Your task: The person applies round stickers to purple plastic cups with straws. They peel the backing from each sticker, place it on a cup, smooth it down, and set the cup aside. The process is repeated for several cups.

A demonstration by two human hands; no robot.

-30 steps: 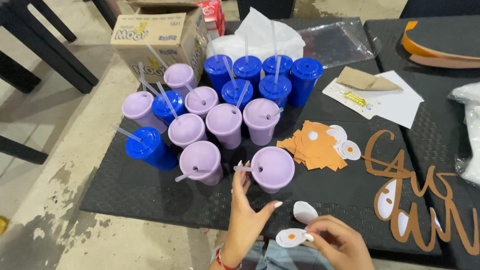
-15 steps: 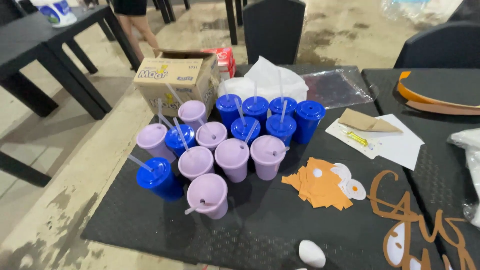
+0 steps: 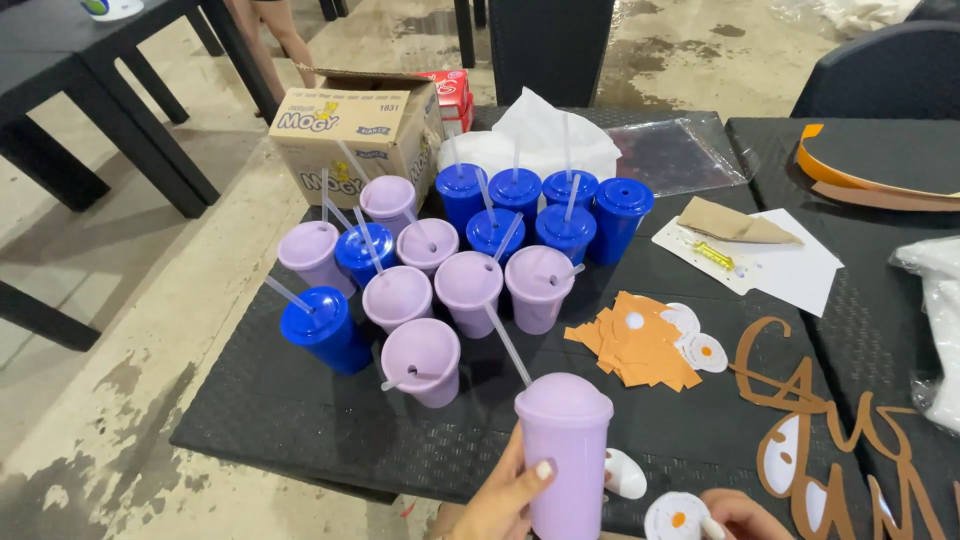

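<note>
Gripping a lilac lidded cup with straw upright, left hand wrapped around its side, right hand just beside, fingers pinching a round white sticker, orange paper cutouts beyond, cluster of lilac and blue cups farther ahead, cardboard box behind them.

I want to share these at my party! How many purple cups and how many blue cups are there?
Purple cups: 8, one held in the left hand
Blue cups: 8
Total: 16
</note>
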